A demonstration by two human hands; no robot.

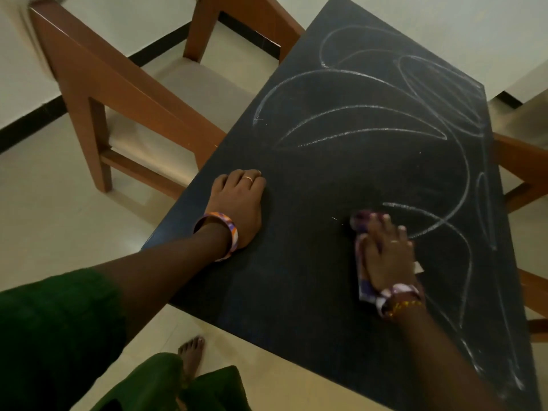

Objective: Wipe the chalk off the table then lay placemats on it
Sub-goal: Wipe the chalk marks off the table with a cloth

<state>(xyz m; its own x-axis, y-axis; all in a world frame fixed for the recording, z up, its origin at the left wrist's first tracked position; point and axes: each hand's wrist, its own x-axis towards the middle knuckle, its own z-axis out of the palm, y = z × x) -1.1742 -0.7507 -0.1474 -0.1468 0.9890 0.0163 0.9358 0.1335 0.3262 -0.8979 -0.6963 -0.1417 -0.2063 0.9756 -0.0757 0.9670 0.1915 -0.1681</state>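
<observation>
A dark table (296, 292) fills the middle and right of the head view. White chalk lines (355, 111) loop over its far and right parts; the near left part looks free of chalk. My right hand (388, 256) presses flat on a purple and white cloth (363, 280) lying on the table, beside a chalk curve. My left hand (240, 203) rests palm down on the table near its left edge, with nothing in it. No placemats are in view.
A brown wooden chair (124, 93) with a pale seat stands left of the table, touching its edge. Wooden parts of another chair (522, 179) show past the right edge. My bare foot (191, 354) stands on the pale tiled floor below the near corner.
</observation>
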